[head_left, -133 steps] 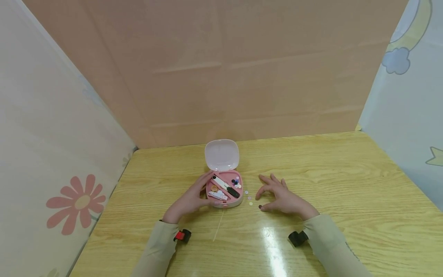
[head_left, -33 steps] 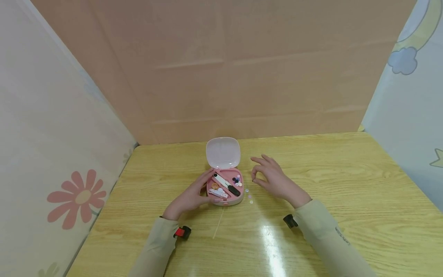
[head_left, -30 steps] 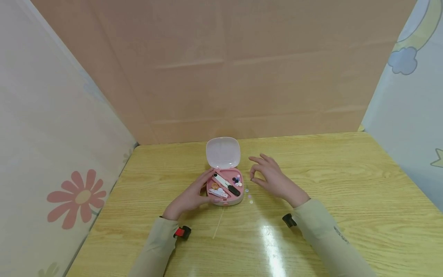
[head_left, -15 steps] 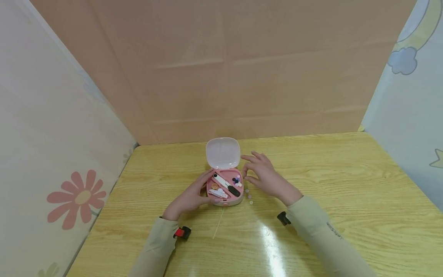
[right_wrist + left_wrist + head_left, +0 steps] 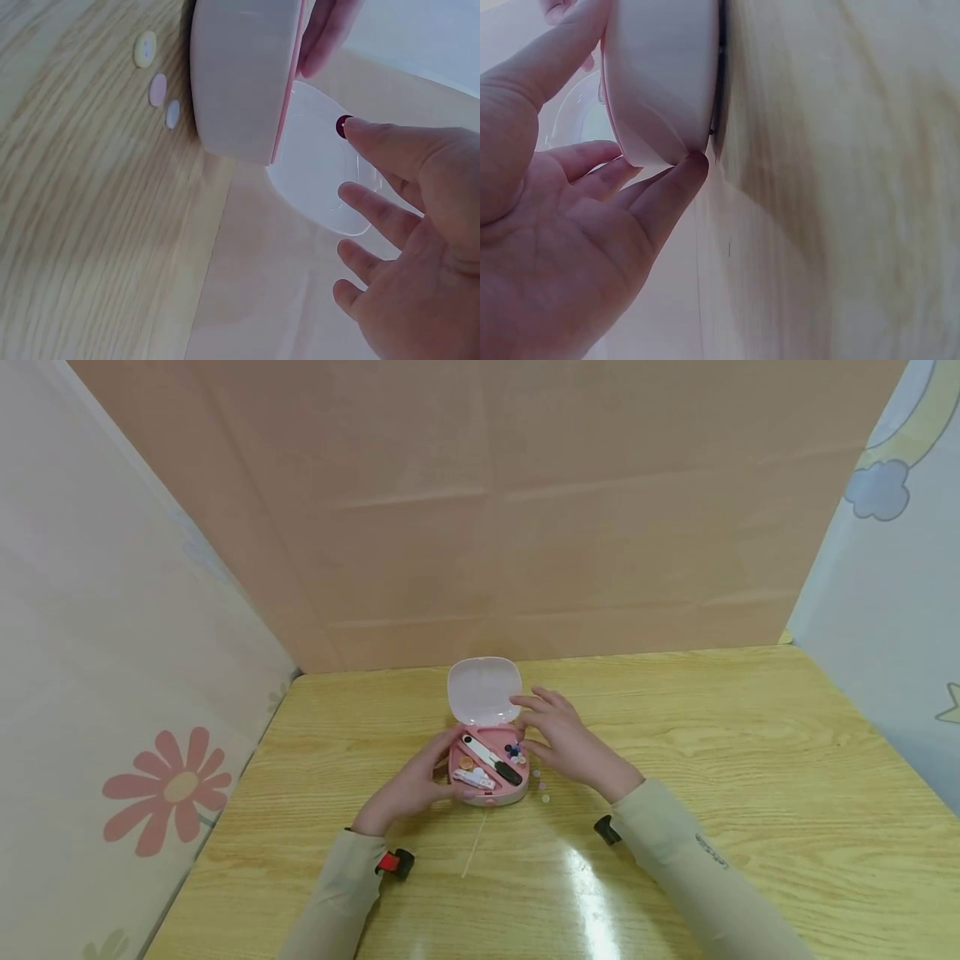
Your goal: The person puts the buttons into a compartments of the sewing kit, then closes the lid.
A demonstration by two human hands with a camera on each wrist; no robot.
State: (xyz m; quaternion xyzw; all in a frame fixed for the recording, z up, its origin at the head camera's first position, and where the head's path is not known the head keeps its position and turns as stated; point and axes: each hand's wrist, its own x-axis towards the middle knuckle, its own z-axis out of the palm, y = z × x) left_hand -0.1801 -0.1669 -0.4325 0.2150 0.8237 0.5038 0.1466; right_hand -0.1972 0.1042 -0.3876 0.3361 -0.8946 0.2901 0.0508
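Left hand (image 5: 412,785), half-spread, thumb and fingers grasping the left side of a box (image 5: 514,795), lid (image 5: 480,689) raised, on the bench (image 5: 750,760); three loose buttons (image 5: 157,89) just right of it; right hand (image 5: 566,743), pinching a dark button (image 5: 342,126) at the thumb tip over the box's right edge, other fingers extended.

On the wood-grain table (image 5: 750,735), the rounded pink-and-white plastic box (image 5: 514,795) stands before its raised, pale rounded lid (image 5: 482,687), between the left hand (image 5: 411,785) and right hand (image 5: 567,741). Inside, a long black-and-white tool (image 5: 492,761) lies diagonally, with small round multicoloured buttons (image 5: 514,750) to its right; three pale round buttons (image 5: 157,89) lie on the table, right of the box.
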